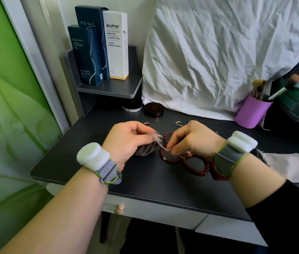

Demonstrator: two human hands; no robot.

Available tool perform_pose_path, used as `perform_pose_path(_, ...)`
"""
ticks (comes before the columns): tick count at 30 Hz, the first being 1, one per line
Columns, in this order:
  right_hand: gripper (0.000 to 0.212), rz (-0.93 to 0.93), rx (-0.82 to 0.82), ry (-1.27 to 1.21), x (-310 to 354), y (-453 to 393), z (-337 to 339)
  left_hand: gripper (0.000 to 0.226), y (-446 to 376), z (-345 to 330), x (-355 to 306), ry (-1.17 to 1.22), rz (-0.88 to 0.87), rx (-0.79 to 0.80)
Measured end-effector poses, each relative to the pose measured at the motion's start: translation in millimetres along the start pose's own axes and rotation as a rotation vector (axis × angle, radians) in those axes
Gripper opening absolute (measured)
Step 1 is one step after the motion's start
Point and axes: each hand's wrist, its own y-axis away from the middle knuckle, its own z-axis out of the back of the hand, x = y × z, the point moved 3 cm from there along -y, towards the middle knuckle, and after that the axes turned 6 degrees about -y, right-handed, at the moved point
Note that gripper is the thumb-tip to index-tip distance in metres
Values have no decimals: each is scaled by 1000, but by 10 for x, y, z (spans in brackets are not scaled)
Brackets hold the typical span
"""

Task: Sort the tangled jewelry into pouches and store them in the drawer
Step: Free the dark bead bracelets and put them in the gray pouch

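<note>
Jewelry-wise, our left hand [126,138] grips the grey pouch [146,149] on the desk [90,143]; right hand [191,140] pinches its drawstring [160,143] over red bead bracelets [196,163]. A snagged cord could probably drag beads off.

Two dark blue boxes [88,52] and a white WUPOK box [116,44] are standing upright side by side on a little grey shelf [112,88] at the back left. A jar [132,106] is sitting under that shelf, with a black round tin [153,110] just beside it on the bench [145,180]. A crumpled white sheet [218,52] is hanging behind. A purple cup [251,112] with brushes [258,87] is leaning at the right. A green panel [7,107] is filling the left side.
</note>
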Motion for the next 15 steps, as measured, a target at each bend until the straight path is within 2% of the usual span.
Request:
perform_pose_path(4,29,45,-132,-105,7,-76,-70,22,31,5,-49,-239,-133,-107)
perform_pose_path(8,22,149,-183,-92,36,-138,-204,26,79,8,-113,-478,-277,-216)
perform_pose_path(11,15,177,-172,-55,49,-175,-257,27,108,-10,-105,-517,-361,-240)
perform_pose_path(15,14,149,-125,-139,56,-217,-304,27,108,-8,-30,-488,-404,-269)
